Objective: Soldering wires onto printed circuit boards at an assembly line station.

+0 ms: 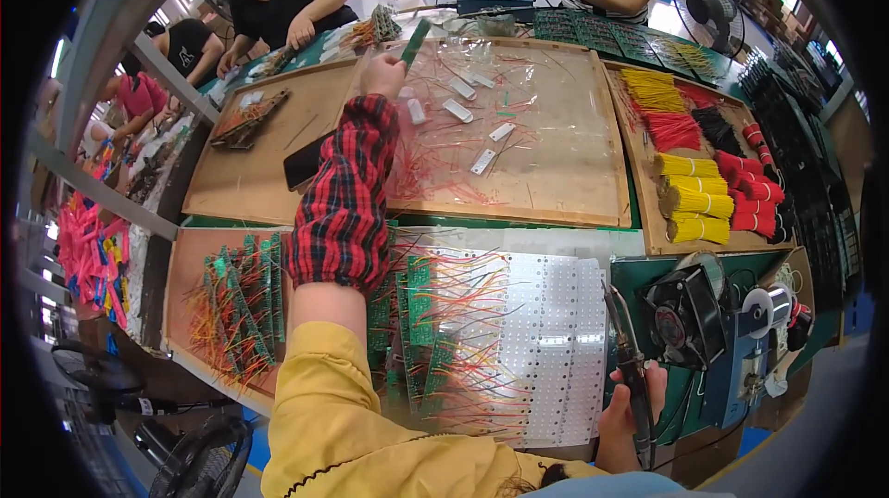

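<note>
My left hand (383,76) is stretched far across the workbench, closed on a narrow green circuit board (417,42) that sticks up from its fingers. Under that arm lie green circuit boards with red, yellow and orange wires (421,317). They rest along the left side of a perforated white panel (556,350). At the lower right my right hand (639,405) grips a soldering iron (633,373) by its dark handle, its tip pointing up beside the panel's right edge. The left forearm hides part of the bench.
A wooden tray (556,206) holds small white pieces (457,110) and loose red wires. Bundled yellow wires (696,197) fill a tray at the right. A small fan (683,317) and a solder-spool machine (741,364) stand near my right hand. More wired boards (245,299) lie left. Co-workers sit opposite.
</note>
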Demonstrator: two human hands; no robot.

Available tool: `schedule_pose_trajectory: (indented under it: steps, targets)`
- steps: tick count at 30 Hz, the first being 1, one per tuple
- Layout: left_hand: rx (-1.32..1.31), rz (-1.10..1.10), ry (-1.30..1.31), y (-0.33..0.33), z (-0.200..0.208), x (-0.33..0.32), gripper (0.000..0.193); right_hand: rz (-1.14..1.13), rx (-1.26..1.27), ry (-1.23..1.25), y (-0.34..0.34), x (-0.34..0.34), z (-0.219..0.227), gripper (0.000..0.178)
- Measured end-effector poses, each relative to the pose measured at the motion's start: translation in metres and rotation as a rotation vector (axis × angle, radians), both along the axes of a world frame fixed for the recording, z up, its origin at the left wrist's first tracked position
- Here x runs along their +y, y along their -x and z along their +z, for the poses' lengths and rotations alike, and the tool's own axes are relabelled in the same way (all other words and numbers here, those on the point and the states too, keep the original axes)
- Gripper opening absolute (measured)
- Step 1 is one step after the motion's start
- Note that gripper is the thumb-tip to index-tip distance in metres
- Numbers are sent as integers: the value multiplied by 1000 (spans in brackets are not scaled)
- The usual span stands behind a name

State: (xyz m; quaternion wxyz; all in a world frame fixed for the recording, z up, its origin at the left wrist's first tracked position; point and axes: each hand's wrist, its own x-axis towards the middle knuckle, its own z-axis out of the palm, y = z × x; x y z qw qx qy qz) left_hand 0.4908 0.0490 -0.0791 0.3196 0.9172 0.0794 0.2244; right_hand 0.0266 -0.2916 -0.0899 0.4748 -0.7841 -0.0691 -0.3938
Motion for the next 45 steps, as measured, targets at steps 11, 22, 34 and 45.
schedule_pose_trajectory:
  steps: [11, 22, 34, 45]
  targets:
    - [-269, -443, 62, 155, 166, -53, 20, 105, -272, 32, 23, -9, 22, 43]
    - [265, -607, 710, 371, 132, -104, 15, 61, -466, 30, 63, -46, 22, 50]
    - [228, -406, -64, 432, 53, -65, 26, 121, -186, -13, 64, -30, 0, 44]
    - [-62, -1239, -643, 406, 33, -127, 54, 375, 126, 218, 12, 2, 13, 53]
